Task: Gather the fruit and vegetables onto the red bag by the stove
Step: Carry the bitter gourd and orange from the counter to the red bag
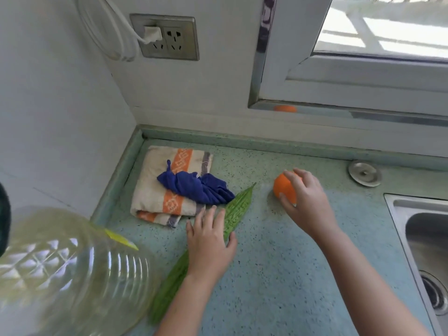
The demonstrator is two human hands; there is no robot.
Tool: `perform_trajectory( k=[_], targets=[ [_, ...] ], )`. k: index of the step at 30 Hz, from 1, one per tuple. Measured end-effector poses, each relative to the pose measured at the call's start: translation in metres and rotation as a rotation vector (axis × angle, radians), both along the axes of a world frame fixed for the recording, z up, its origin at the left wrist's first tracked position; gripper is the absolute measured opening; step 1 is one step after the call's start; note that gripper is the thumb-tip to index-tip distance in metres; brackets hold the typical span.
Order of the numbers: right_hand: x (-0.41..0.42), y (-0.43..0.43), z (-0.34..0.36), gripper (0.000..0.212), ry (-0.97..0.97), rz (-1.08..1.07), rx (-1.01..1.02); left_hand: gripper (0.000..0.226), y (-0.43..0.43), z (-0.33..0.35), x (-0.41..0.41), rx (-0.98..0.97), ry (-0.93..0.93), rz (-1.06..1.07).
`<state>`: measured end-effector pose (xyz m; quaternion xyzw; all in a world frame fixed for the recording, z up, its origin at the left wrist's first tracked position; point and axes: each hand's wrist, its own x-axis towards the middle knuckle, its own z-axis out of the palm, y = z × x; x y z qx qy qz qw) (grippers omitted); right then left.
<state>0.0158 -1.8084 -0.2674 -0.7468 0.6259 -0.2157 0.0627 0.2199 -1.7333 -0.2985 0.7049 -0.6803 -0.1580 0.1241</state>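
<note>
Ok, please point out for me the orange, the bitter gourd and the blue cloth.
orange (pixel 283 187): head view, on its bare left side, beside the right hand's fingers.
bitter gourd (pixel 238 207): head view, on the upper part, above the left hand.
blue cloth (pixel 194 186): head view, on its crumpled middle.

My counter looks speckled and matt — the gourd warty, the sink brushed metal, the towel woven cloth.

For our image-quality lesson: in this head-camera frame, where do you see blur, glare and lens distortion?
Head view: the clear plastic bottle at lower left is near the lens and blurred; the window is blown out by daylight; the wide lens bends the counter edge and the sink. The hands and the orange stay fairly sharp.
</note>
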Motion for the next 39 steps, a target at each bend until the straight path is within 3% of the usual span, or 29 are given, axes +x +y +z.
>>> perform_trajectory(
  k=[7, 16, 25, 39],
  targets=[
    [0.003, -0.016, -0.018, 0.050, 0.005, -0.024, 0.067, 0.059, -0.003, -0.010, 0.004, 0.069, 0.012, 0.032],
    [-0.002, -0.024, -0.033, 0.054, 0.002, -0.097, 0.084, 0.056, -0.001, -0.015, 0.004, 0.022, 0.041, 0.024],
    [-0.011, -0.022, -0.045, 0.064, -0.058, -0.179, 0.077, 0.059, 0.004, -0.012, 0.005, 0.074, 0.086, 0.007],
    [-0.015, -0.010, -0.044, 0.062, -0.153, -0.182, 0.029, 0.058, 0.007, -0.011, 0.006, 0.063, 0.099, 0.030]
  ],
)
